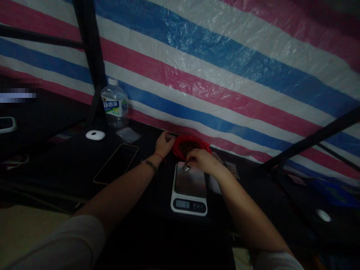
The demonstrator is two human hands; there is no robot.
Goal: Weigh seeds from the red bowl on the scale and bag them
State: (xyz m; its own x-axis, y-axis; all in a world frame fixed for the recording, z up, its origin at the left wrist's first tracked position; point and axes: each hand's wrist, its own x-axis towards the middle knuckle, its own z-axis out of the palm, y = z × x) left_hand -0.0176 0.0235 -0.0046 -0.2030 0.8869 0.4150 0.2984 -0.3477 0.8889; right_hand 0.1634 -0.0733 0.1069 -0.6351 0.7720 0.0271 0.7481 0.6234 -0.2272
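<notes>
A red bag full of small dark pieces lies open on the dark table by the striped tarp. My left hand is closed on the bag's left rim. My right hand is curled over the near edge of the bag and pinches a small metal spoon, whose bowl hangs over the top of a white digital kitchen scale. The scale's steel platform looks bare.
A dark phone lies flat left of the scale. Behind it stand a clear water bottle, a small white disc and a small clear packet. A black pole rises at the back left. More small packets lie right of the scale.
</notes>
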